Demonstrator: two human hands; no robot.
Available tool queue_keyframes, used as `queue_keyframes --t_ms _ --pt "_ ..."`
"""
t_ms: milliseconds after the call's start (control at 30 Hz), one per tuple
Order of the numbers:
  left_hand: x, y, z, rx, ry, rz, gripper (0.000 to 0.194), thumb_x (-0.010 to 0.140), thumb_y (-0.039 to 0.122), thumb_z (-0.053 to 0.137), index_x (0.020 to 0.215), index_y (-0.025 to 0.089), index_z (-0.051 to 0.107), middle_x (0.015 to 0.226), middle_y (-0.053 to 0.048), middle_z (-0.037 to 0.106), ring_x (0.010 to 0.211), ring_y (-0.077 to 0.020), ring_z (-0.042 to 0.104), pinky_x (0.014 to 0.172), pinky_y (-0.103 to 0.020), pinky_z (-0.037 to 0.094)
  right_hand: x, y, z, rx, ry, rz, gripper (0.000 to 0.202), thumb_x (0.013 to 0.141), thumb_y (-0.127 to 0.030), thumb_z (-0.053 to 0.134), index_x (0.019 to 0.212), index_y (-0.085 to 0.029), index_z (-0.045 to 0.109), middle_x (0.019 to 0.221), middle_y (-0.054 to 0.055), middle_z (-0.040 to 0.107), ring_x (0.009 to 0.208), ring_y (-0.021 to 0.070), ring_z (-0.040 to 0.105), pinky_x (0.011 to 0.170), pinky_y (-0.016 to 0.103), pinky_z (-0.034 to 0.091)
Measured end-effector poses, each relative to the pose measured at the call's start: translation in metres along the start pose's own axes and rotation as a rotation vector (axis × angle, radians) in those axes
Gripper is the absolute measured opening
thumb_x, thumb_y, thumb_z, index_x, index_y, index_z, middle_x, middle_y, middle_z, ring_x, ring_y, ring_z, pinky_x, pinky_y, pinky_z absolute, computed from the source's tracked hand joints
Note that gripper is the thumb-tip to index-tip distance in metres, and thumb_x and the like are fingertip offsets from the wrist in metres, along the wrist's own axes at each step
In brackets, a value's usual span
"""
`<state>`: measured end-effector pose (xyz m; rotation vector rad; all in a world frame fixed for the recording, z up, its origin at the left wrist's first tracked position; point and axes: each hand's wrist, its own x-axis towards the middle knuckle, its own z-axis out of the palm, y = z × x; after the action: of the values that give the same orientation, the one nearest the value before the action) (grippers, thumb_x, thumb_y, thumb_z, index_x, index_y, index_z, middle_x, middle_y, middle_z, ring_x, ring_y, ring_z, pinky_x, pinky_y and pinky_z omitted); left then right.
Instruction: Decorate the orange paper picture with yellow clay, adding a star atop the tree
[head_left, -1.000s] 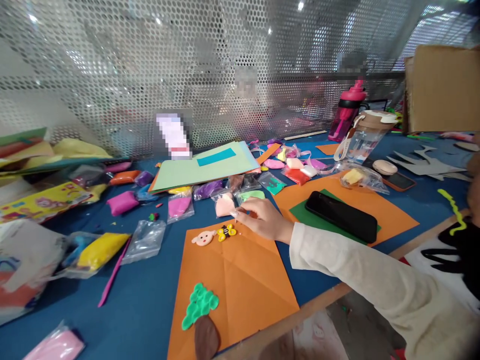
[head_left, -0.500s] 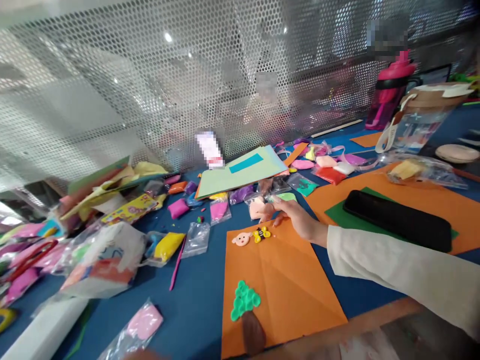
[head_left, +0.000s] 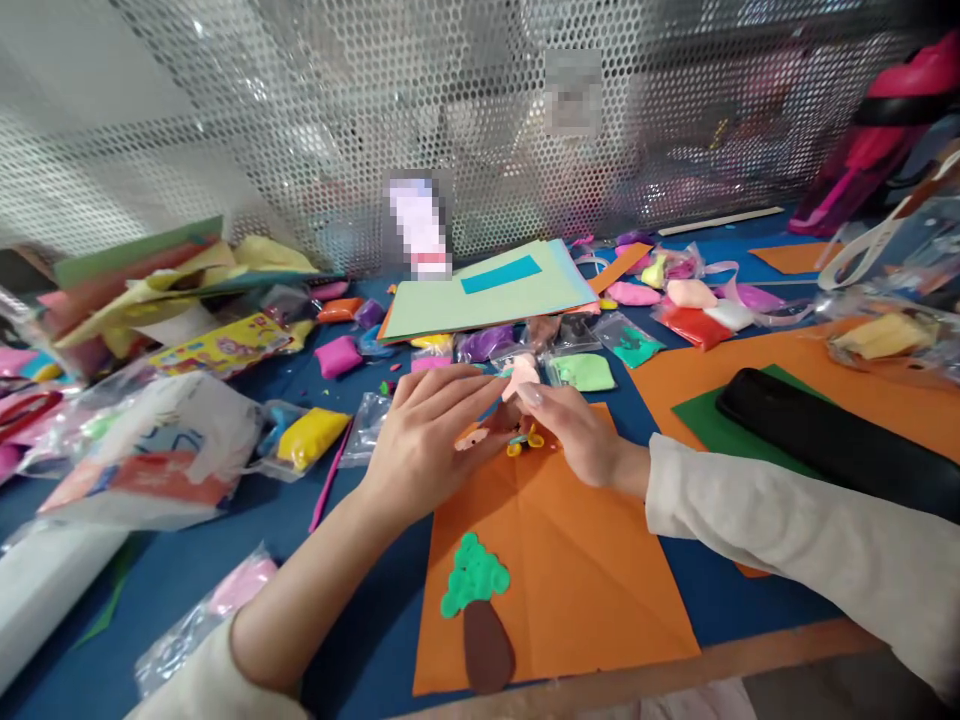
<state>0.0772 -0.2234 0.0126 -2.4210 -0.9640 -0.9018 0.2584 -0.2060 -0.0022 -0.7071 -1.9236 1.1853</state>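
Observation:
Both my hands meet over the top of an orange sheet (head_left: 577, 570). My left hand (head_left: 424, 440) and my right hand (head_left: 581, 430) have their fingertips together around a light pink clay packet (head_left: 521, 377). A yellow and black clay bee (head_left: 525, 440) lies on the sheet just below the fingers, and a pale pink clay face (head_left: 472, 438) is partly covered by my left hand. Lower on the sheet is a tree with a green clay crown (head_left: 476, 575) and a brown trunk (head_left: 487, 645).
Green paper sheets (head_left: 495, 300) and several clay packets lie behind my hands. A black phone (head_left: 832, 430) rests at the right, a pink bottle (head_left: 874, 140) stands at the back right, and a white plastic bag (head_left: 165, 450) sits at the left.
My left hand has come in from the lower left and met my right hand at the pink packet. The view has shifted, and the bee and face are now partly covered.

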Motion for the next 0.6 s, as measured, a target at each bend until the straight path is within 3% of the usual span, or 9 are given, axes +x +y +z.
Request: queue_keyframes --t_ms 167,367,600 --pt "-0.001 0.004 -0.001 -0.05 0.026 0.084 0.016 0.084 0.023 0.062 0.1 0.018 0.061 0.09 -0.004 0.071 0.089 -0.0192 0.062 0.074 -0.032 0.045 -0.002 -0.003 0.001 -0.072 0.006 -0.218 0.052 0.096 -0.053 0.022 0.057 -0.021 0.035 0.055 -0.001 0.041 0.061 0.0142 0.043 0.065 0.032 0.04" --pt "-0.006 0.009 -0.004 -0.085 0.073 0.097 0.013 0.086 0.011 0.053 0.096 0.016 0.06 0.084 -0.005 0.071 0.083 -0.0172 0.062 0.07 -0.029 0.05 -0.003 -0.001 0.002 -0.223 0.081 -0.362 0.032 0.093 -0.03 0.046 0.064 -0.019 0.052 0.058 0.001 0.05 0.066 0.0152 0.047 0.068 0.031 0.042" --pt "-0.011 0.006 -0.015 -0.036 0.098 0.096 0.004 0.085 0.013 0.057 0.087 0.014 0.06 0.071 -0.003 0.067 0.07 -0.0155 0.059 0.063 -0.027 0.05 -0.005 -0.002 0.004 -0.311 0.145 -0.398 0.027 0.094 -0.019 0.042 0.07 -0.019 0.054 0.064 0.001 0.053 0.066 0.0143 0.048 0.066 0.03 0.041"
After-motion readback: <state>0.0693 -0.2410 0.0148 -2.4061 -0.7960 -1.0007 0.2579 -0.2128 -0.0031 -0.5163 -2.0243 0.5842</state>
